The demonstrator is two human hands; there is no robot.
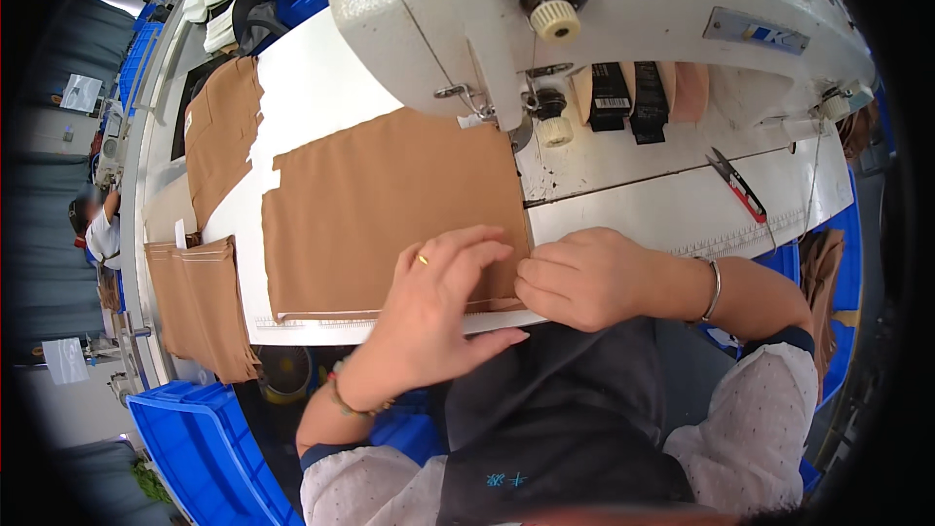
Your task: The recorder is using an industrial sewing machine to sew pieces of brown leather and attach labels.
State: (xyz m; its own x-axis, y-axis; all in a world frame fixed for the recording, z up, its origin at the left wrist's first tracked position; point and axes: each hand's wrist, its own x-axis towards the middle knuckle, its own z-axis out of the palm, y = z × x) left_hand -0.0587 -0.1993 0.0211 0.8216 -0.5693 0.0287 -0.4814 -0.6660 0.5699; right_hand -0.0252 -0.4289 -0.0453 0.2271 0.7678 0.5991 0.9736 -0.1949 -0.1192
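A brown fabric piece (390, 205) lies flat on the white sewing table, its far right corner by the needle area of a white sewing machine (429, 49). Light stitching runs along its near edge. My left hand (438, 297) hovers over that near edge, thumb stretched away from bent fingers, holding nothing. Beside it my right hand (584, 278) is closed in a pinch at the fabric's near right corner; the fingertips are partly hidden. A small white tab (471, 121) shows at the far edge, next to the presser foot.
Red-handled thread snips (737, 185) lie at the right. Black labels (611, 97) stand under the machine arm. More brown pieces (205, 297) are stacked at the left, some over the table edge. A blue bin (209, 448) sits lower left. Another person (100, 229) is far left.
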